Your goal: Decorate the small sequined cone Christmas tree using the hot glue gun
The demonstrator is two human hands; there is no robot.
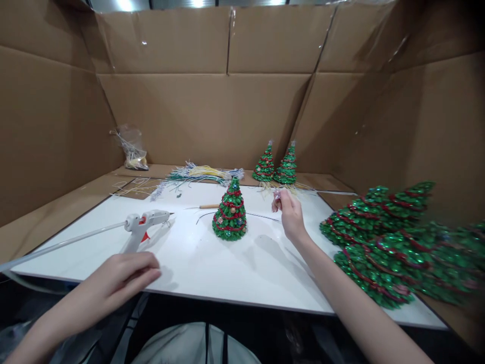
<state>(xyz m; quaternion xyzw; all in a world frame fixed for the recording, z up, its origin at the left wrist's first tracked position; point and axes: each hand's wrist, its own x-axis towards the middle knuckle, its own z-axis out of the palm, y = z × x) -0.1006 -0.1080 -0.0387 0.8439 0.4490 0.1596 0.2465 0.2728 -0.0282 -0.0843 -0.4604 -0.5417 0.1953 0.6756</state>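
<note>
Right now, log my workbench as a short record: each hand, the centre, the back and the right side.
Left hand: over the near edge of the white table, nothing visibly held, nearest the glue gun
Right hand: raised, pinching a small shiny piece, too small to identify
Centre: green tree, upright, with a wooden-handled tool behind it
Back: two upright trees; bundled strands to their left
Right side: several trees lying tipped over, some blurred

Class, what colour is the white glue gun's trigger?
The trigger is red, best seen in the head view.
</note>
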